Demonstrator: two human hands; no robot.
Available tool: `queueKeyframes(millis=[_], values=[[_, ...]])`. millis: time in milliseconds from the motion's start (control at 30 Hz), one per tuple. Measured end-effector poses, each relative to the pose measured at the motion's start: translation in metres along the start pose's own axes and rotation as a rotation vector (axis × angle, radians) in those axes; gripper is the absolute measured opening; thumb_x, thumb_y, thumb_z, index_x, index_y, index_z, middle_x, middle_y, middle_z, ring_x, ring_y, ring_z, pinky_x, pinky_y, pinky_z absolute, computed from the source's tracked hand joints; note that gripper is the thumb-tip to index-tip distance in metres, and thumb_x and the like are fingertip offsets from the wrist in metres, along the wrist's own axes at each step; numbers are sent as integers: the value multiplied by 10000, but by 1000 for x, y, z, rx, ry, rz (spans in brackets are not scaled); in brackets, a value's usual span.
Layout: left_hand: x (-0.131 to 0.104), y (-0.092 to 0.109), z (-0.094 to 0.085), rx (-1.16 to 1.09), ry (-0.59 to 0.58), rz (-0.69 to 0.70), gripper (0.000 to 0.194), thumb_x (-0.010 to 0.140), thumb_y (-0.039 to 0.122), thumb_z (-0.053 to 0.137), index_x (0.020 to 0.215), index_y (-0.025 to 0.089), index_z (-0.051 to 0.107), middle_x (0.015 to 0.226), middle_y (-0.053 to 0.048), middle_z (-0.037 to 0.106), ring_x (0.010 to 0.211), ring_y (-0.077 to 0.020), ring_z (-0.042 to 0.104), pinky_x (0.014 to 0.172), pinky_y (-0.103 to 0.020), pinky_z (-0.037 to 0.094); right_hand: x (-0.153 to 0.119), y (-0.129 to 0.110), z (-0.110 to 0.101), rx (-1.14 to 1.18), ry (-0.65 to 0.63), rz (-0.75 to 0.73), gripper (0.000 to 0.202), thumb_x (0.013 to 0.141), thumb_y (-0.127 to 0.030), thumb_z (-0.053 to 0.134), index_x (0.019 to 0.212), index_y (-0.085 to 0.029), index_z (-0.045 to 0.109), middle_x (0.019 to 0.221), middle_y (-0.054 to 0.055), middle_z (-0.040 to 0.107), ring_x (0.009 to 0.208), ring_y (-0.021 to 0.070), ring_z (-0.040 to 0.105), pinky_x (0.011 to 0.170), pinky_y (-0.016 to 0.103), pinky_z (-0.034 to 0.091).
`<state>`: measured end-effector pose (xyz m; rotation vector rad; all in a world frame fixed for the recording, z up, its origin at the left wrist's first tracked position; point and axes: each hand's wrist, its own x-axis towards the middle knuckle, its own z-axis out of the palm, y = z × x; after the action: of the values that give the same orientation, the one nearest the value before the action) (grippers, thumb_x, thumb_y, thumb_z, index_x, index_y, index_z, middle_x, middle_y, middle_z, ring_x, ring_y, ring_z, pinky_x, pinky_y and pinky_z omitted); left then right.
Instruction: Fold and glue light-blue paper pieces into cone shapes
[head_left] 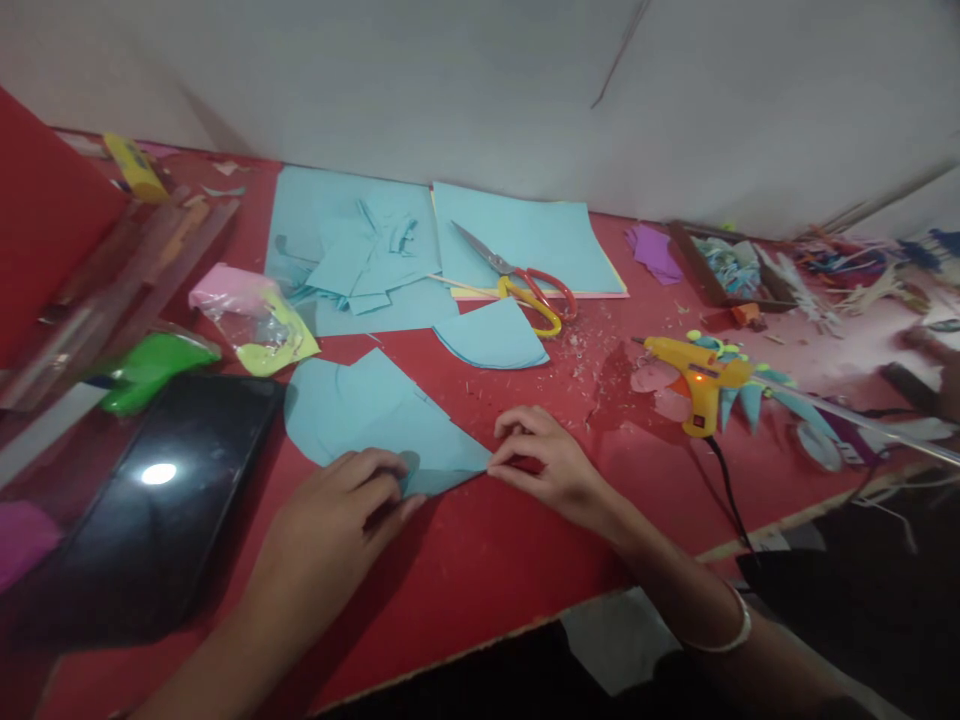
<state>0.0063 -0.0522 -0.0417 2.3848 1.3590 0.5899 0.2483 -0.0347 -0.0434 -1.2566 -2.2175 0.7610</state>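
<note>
A light blue paper piece (375,410) with a rounded left side and a point at the right lies on the red table (465,560). My left hand (337,520) is closed on its lower edge, fingers curled, with a narrow strip folded up there. At the pointed right tip, my right hand (551,465) pinches the paper between thumb and finger. Just behind, a blue paper fan shape (491,335) lies by scissors (517,270) with red and yellow handles.
Blue sheets (525,235) and scraps (375,255) lie at the back. A dark tablet-like slab (165,510) sits at left, beside a green packet (154,365). A yellow glue gun (697,375) with a lit light stands at right, its cord over the table edge.
</note>
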Motion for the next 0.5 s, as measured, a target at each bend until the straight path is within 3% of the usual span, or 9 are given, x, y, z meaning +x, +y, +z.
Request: queueKeyframes(millis=[300, 500], values=[[-2, 2, 6, 161, 50, 8, 384, 904, 303, 356, 583, 184, 529, 717, -13, 615, 661, -150, 552, 530, -263, 382, 4, -7, 6, -39, 52, 87, 109, 792, -222, 600, 688, -190, 601, 845, 27, 557, 789, 150, 531, 733, 301, 397], [-1, 3, 6, 91, 46, -25, 364, 885, 280, 360, 574, 189, 525, 758, -29, 611, 692, -160, 524, 590, -287, 405, 5, -7, 9, -57, 42, 131, 115, 762, -235, 625, 659, -198, 588, 844, 24, 551, 783, 153, 519, 723, 297, 400]])
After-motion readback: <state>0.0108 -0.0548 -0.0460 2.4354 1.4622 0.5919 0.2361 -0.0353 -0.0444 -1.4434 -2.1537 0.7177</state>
